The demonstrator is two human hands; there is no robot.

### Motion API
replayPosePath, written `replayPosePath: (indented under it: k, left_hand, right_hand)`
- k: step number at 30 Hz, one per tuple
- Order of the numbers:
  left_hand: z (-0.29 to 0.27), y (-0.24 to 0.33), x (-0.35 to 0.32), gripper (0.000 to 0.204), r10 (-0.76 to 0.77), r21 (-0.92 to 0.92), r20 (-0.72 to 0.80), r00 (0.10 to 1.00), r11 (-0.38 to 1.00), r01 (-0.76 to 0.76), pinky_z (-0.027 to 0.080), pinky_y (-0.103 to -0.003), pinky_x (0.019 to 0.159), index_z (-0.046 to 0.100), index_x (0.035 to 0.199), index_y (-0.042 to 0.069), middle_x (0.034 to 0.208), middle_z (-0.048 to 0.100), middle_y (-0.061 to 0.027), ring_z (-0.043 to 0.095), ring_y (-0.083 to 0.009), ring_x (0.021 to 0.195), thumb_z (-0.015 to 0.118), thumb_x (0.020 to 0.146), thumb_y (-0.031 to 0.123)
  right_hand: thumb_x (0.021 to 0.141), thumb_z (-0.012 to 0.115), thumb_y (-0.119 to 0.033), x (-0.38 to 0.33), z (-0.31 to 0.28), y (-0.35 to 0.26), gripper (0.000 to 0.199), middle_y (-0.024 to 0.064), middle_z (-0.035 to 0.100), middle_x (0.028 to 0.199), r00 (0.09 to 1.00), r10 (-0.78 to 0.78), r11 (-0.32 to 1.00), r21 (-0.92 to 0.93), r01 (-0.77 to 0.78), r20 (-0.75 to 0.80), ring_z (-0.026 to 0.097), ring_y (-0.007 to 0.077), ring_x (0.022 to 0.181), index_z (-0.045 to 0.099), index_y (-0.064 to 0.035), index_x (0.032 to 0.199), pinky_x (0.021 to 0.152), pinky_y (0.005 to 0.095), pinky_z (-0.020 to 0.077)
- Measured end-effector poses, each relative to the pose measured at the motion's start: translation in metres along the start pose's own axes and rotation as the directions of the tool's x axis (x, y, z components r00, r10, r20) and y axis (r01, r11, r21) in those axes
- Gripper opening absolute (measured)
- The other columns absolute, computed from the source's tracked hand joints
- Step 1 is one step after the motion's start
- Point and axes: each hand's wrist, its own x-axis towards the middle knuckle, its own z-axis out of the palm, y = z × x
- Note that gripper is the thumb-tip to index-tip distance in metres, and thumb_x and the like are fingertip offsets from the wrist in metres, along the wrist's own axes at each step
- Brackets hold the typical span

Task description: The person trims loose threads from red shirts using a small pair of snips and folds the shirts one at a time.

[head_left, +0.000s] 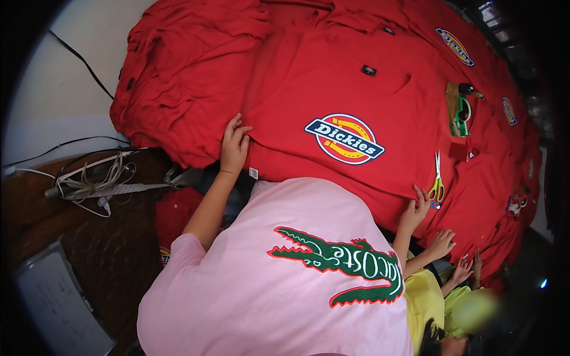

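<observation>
A red T-shirt (285, 118) is spread out before me, with a round logo print (345, 138) on its chest and a dark neck label (369, 70). My left hand (235, 147) rests at the shirt's left edge, fingers stretched out and slightly apart on the cloth. At the lower right edge of the same shirt, my right hand (417, 207) touches the fabric with its fingers extended. Yellow-handled scissors (437, 184) lie just beyond that hand, blades pointing away. Both palms are hidden from view.
Rumpled red garments (190, 77) are heaped at the left. A green tape dispenser (459, 113) stands at the right, past the scissors. Other people's hands (441, 244) rest along the right side. Tangled cables and a power strip (122, 188) lie at the left.
</observation>
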Motion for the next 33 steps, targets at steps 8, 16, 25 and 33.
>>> replayPosePath:
  k: [8, 16, 25, 33]
  left_hand:
    - [-0.009, 0.016, 0.028, 0.019, -0.152, -0.220, 0.006, 0.988, 0.964, 0.149, 0.057, -0.035, 0.092, 0.070, 0.110, 0.004, 0.136, 0.065, -0.0131, 0.068, -0.0246, 0.112, 0.060, 0.095, -0.004]
    - [-0.037, 0.029, 0.075, 0.015, -0.213, -0.586, 0.135, 0.968, 0.770, 0.251, 0.049, -0.021, 0.068, 0.065, 0.114, 0.001, 0.137, 0.067, -0.0090, 0.063, -0.0064, 0.076, 0.055, 0.104, 0.004]
    - [-0.038, 0.027, 0.090, 0.016, -0.215, -0.607, 0.243, 0.946, 0.727, 0.321, 0.046, -0.021, 0.071, 0.064, 0.116, 0.006, 0.123, 0.073, -0.0094, 0.067, -0.0076, 0.083, 0.054, 0.108, 0.015]
    - [-0.045, 0.030, 0.073, 0.013, -0.170, -0.158, 0.430, 0.887, 0.953, 0.259, 0.052, -0.031, 0.092, 0.069, 0.106, 0.000, 0.112, 0.075, -0.0093, 0.072, -0.0204, 0.096, 0.058, 0.097, 0.000]
  right_hand:
    - [0.103, 0.053, -0.005, 0.050, -0.021, -0.014, 0.030, 0.0024, 0.071, 0.104, 0.945, 0.242, 0.735, 0.595, -0.325, 0.219, 0.063, 0.0099, 0.084, 0.069, -0.0027, 0.129, 0.081, 0.0273, 0.0533]
    - [0.105, 0.054, -0.011, 0.087, -0.065, -0.049, 0.029, 0.0058, 0.072, 0.101, 0.951, 0.121, 0.583, 0.755, -0.300, 0.284, 0.066, 0.0119, 0.088, 0.065, 0.0015, 0.129, 0.077, 0.0263, 0.0520]
    - [0.104, 0.061, -0.009, 0.097, -0.066, -0.041, 0.025, 0.0017, 0.065, 0.088, 0.945, 0.195, 0.681, 0.656, -0.324, 0.263, 0.057, 0.0079, 0.078, 0.069, 0.0011, 0.125, 0.070, 0.0226, 0.0464]
    - [0.091, 0.057, 0.006, 0.085, -0.060, -0.030, 0.029, -0.0034, 0.062, 0.088, 0.856, 0.223, 0.831, 0.368, -0.418, 0.467, 0.053, 0.0045, 0.075, 0.074, -0.0006, 0.113, 0.071, 0.0205, 0.0444]
